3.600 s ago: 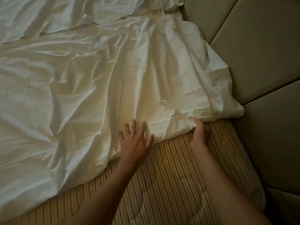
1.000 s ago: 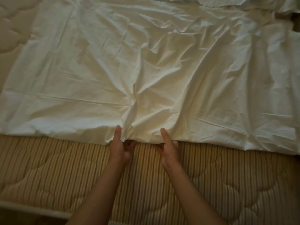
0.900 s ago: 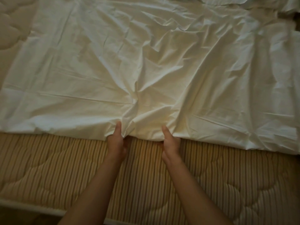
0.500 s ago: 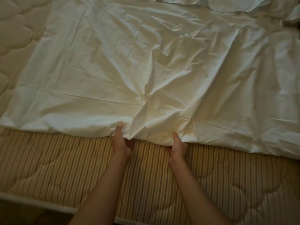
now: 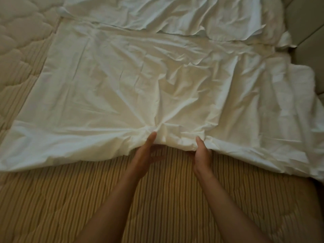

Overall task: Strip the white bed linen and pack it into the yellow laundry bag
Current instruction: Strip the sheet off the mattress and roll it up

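Note:
A crumpled white sheet lies spread over the striped mattress. Its near edge is bunched in the middle. My left hand pinches that edge with the thumb on top and the fingers underneath. My right hand grips the same edge a short way to the right, thumb on top. A second layer of white linen lies further back. No yellow laundry bag is in view.
Bare quilted mattress shows at the left and along the whole near side. A padded beige headboard stands at the right, touching the sheet's right edge.
Both hands have pushed the bunched near edge further from me, baring more striped mattress. The view has pulled back and the headboard has come in at the right.

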